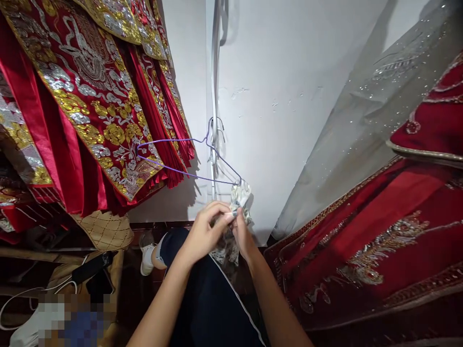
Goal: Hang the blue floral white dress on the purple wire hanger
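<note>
Left hand (206, 226) and right hand (241, 232) hide most of the pale fabric (240, 197)

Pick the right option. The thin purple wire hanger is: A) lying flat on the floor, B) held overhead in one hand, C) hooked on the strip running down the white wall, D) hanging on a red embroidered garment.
C: the purple wire hanger has its hook caught on the strip down the white wall, while both hands work patterned cloth at its lower corner.
</note>
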Demonstrator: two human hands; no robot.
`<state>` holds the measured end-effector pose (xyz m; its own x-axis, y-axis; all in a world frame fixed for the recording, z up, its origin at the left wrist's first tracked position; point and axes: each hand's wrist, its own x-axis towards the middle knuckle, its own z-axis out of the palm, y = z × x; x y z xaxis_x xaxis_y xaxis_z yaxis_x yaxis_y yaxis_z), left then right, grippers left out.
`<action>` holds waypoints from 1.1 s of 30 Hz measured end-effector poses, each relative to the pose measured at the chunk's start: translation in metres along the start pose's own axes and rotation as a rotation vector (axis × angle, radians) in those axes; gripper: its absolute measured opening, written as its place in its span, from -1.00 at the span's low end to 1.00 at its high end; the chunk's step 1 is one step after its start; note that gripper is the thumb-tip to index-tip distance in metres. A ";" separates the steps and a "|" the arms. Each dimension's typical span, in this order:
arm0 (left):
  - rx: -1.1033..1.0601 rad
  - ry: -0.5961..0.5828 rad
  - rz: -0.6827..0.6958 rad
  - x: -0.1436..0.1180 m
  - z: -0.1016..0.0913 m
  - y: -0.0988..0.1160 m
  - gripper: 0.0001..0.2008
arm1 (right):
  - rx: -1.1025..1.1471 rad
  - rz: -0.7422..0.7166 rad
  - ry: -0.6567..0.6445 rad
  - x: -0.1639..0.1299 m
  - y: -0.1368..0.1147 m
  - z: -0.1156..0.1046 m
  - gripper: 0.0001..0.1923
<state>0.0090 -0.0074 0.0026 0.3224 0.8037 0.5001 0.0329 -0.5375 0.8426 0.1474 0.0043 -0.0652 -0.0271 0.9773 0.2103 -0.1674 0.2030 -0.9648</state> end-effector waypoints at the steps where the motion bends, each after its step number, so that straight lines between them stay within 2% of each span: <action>1: 0.107 -0.004 0.039 0.000 0.000 0.004 -0.81 | 0.097 0.031 -0.044 0.000 -0.006 0.001 -0.23; 3: 0.235 0.047 0.091 0.003 -0.003 0.004 -0.82 | 0.199 0.077 -0.190 -0.001 -0.018 0.004 -0.24; 5: 0.214 0.042 0.066 0.007 -0.010 -0.006 -0.81 | 0.170 0.088 -0.373 -0.002 -0.027 0.005 -0.44; 8: 0.081 -0.129 -0.092 0.006 -0.024 -0.028 -0.70 | -0.044 0.024 -0.531 0.004 -0.042 -0.002 -0.61; 9: 0.066 -0.194 -0.139 0.003 -0.028 -0.035 -0.65 | -0.142 -0.010 -0.532 0.010 -0.047 -0.006 -0.69; 11: 0.096 -0.322 -0.183 -0.005 -0.035 -0.046 -0.58 | -0.329 -0.158 -0.449 0.027 -0.060 -0.014 -0.84; 14: 0.222 -0.418 -0.178 -0.011 -0.044 -0.050 -0.64 | -0.447 -0.495 -0.161 0.069 -0.075 -0.019 -0.84; 16: 0.378 -0.339 -0.164 -0.006 -0.052 -0.046 -0.68 | -0.396 -0.616 0.090 0.102 -0.075 -0.017 -0.73; 17: 0.476 -0.268 -0.157 -0.002 -0.058 -0.043 -0.70 | -0.385 -0.605 0.177 0.117 -0.072 -0.015 -0.68; 19: 0.670 -0.153 -0.157 0.008 -0.071 -0.039 -0.75 | -0.468 -0.484 0.223 0.144 -0.058 -0.011 -0.70; 22: 0.865 -0.134 -0.221 0.018 -0.099 -0.042 -0.86 | -0.647 -0.321 0.162 0.160 -0.035 -0.018 -0.83; 24: 0.921 -0.189 -0.311 0.018 -0.120 -0.052 -0.94 | -0.706 -0.321 0.130 0.158 -0.027 -0.031 -0.89; 26: 0.939 -0.224 -0.393 0.016 -0.141 -0.063 -0.92 | -0.818 -0.368 0.035 0.150 -0.027 -0.047 -0.78; 28: 0.944 -0.198 -0.419 0.016 -0.158 -0.070 -0.88 | -0.936 -0.430 -0.098 0.143 -0.035 -0.061 -0.61; 30: 0.953 -0.126 -0.385 0.022 -0.168 -0.069 -0.90 | -0.995 -0.474 -0.168 0.138 -0.046 -0.069 -0.52; 33: 0.813 0.062 -0.103 0.044 -0.170 -0.055 -0.91 | -0.989 -0.496 -0.173 0.132 -0.059 -0.068 -0.54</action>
<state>-0.1396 0.1006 0.0120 0.2285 0.8592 0.4579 0.7423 -0.4580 0.4890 0.2211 0.1257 0.0086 -0.3247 0.7687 0.5510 0.6572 0.6023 -0.4531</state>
